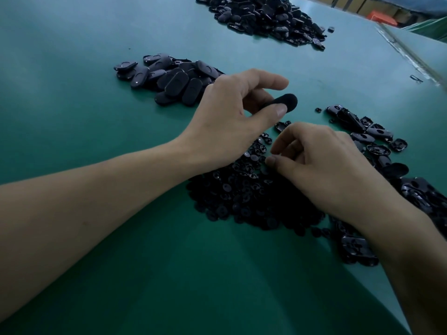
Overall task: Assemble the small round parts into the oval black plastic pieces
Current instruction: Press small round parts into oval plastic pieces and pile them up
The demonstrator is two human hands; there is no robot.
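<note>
Left fingers (266, 81) around oval piece (289, 100)

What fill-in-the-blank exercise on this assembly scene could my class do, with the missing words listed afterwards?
1. The left hand holds one ____ black piece.
2. The right hand works at the pile of small ____ parts.
3. The table is coloured ____.
Missing words: oval; round; green.

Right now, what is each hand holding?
Left hand: pinches an oval black piece.
Right hand: curled over the small round parts; a hold cannot be told.
</note>
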